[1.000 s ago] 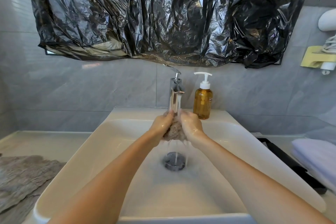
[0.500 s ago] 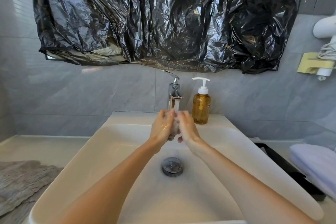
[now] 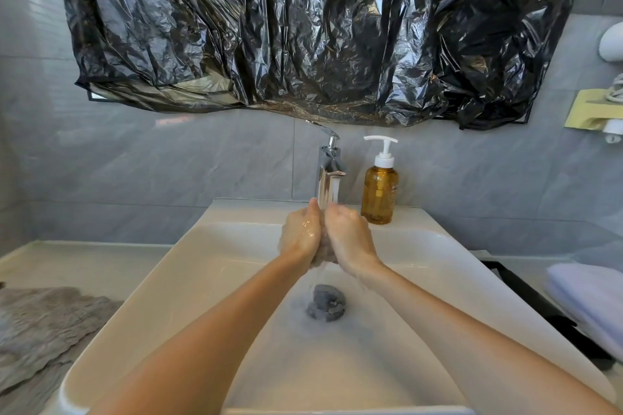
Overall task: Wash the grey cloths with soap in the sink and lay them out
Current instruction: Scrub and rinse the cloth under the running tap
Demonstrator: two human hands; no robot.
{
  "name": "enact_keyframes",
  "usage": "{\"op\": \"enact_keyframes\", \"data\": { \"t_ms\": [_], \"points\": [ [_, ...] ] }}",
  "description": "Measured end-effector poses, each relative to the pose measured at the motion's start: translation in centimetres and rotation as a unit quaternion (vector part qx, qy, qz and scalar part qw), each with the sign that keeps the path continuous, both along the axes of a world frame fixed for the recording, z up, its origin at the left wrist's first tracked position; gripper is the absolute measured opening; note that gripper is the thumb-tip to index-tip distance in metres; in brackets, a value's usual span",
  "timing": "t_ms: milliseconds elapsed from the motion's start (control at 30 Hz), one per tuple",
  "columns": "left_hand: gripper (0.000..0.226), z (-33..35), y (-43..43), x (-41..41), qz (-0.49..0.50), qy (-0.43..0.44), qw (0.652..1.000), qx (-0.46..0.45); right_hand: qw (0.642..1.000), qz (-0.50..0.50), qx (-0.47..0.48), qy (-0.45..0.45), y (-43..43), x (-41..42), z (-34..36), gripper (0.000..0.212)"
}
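Note:
Both my hands are pressed together under the running tap (image 3: 327, 175), over the white sink (image 3: 188, 266). My left hand (image 3: 300, 234) and my right hand (image 3: 349, 236) squeeze a small wet grey cloth (image 3: 325, 251) between them; only a bit of it shows between the wrists. Water drips from it toward the drain (image 3: 326, 306). Another grey cloth (image 3: 40, 327) lies spread flat on the counter at the left. An amber soap pump bottle (image 3: 379, 190) stands on the sink's back ledge, right of the tap.
A crinkled black plastic sheet (image 3: 303, 27) covers the mirror above. At the right lie a folded pale lilac towel (image 3: 593, 300) and a black tray (image 3: 526, 300). A yellow wall holder (image 3: 588, 111) hangs at the far right.
My hands stay together under the tap, wringing the cloth. The water stream, absent half a second ago, runs onto the hands again. The camera view has shifted slightly.

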State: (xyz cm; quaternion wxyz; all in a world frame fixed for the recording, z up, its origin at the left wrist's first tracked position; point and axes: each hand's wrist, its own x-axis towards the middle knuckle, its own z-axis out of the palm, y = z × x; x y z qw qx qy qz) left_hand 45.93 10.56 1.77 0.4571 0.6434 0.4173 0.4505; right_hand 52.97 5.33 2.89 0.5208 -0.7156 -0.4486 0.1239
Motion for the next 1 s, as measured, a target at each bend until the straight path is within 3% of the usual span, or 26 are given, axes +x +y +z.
{"op": "enact_keyframes", "data": {
  "t_ms": [67, 167, 233, 333, 400, 433, 500, 567, 633, 733, 833, 1000],
  "points": [
    [0.057, 0.2, -0.1, -0.1, -0.036, -0.018, 0.999, -0.031, 1.0, -0.012, 0.005, -0.024, -0.2, 0.2, 0.3, 0.053],
    [0.072, 1.3, -0.6, -0.7, -0.114, -0.007, 0.99, -0.083, 1.0, -0.014, 0.0, 0.022, 0.0, 1.0, 0.6, 0.051],
    [0.072, 2.2, -0.7, -1.1, -0.187, -0.045, 0.974, -0.123, 0.989, -0.028, -0.01, 0.143, 0.2, 1.8, 0.9, 0.049],
    [0.051, 3.1, -0.8, -1.7, -0.216, -0.121, 0.963, -0.11, 0.931, -0.001, -0.035, 0.363, -0.7, 3.0, 1.6, 0.052],
    [0.047, 2.9, -0.7, -1.6, -0.207, -0.075, 0.974, -0.044, 0.887, 0.051, -0.034, 0.457, -1.1, 3.3, 1.9, 0.054],
    [0.045, 2.6, -0.8, -1.4, -0.202, -0.048, 0.978, -0.015, 0.882, 0.074, -0.031, 0.465, -1.2, 3.3, 1.9, 0.052],
    [0.043, 1.9, -0.8, -1.0, -0.186, -0.028, 0.982, 0.015, 0.928, 0.081, -0.027, 0.362, -1.3, 2.9, 1.9, 0.044],
    [0.043, 1.5, -0.9, -0.9, -0.166, -0.029, 0.986, 0.012, 0.986, 0.073, -0.004, 0.149, -1.6, 2.2, 1.6, 0.037],
    [0.041, 1.1, -0.7, -0.8, -0.135, -0.027, 0.99, 0.004, 0.996, 0.092, 0.004, 0.017, -1.6, 1.6, 0.9, 0.03],
    [0.043, 0.4, -0.2, -0.8, -0.071, -0.007, 0.997, 0.0, 0.992, 0.074, -0.027, -0.096, -1.1, 1.1, -0.2, 0.03],
    [0.041, 0.2, 0.2, -0.8, -0.045, 0.011, 0.999, 0.003, 0.989, 0.042, -0.036, -0.138, -0.8, 0.7, -0.2, 0.037],
    [0.038, -0.2, 0.2, -0.3, 0.008, 0.019, 1.0, -0.015, 0.991, -0.03, -0.057, -0.117, -0.2, 0.2, 0.5, 0.038]
  ]
}}
